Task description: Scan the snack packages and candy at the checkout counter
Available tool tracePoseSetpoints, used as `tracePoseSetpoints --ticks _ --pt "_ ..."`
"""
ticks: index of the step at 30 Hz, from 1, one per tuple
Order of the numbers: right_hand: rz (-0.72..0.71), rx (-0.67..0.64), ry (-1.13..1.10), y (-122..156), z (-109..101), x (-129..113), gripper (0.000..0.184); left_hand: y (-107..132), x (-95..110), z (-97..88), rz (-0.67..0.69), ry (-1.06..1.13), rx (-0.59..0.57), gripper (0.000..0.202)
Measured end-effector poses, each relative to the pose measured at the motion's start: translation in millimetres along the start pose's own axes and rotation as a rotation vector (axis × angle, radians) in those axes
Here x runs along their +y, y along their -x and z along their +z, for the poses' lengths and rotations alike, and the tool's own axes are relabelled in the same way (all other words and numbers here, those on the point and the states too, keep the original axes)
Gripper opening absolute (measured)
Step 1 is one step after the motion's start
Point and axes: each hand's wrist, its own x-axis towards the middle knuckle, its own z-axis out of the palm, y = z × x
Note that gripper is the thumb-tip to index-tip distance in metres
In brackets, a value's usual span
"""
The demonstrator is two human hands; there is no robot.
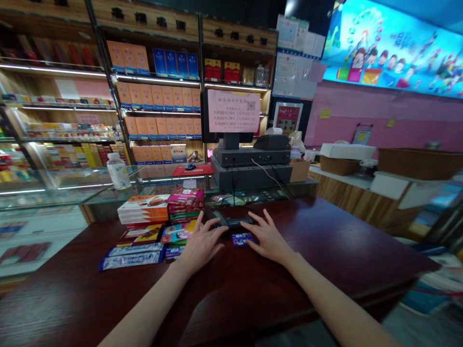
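My left hand (200, 246) and my right hand (265, 238) rest on a dark red wooden counter (347, 231) with their fingers spread. Between them lies a black handheld barcode scanner (231, 220), its body close to both hands' fingertips. I cannot tell whether either hand touches it. A small purple packet (242, 239) lies just left of my right hand's fingers. To the left of my left hand are a stack of orange and white boxes (142, 210), magenta packs (185, 201), and long blue and white wrapped bars (132, 256).
Behind the counter stands a glass display case (54, 190), with a water bottle (118, 171) on top. A black cash register (249, 164) and receipt printer (271, 142) stand beyond the scanner. Shelves of boxed goods fill the back wall. Wicker baskets (338, 165) sit on the right.
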Motion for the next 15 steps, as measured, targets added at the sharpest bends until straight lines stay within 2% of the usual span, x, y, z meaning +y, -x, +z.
tracePoseSetpoints --ticks 7,15 --pt "0.035 0.005 -0.012 11 -4 3 0.056 -20 18 24.1 0.045 0.024 -0.037 0.054" --pt "-0.005 0.011 -0.023 14 0 1 0.050 -21 24 36.9 0.051 0.007 -0.044 0.049"
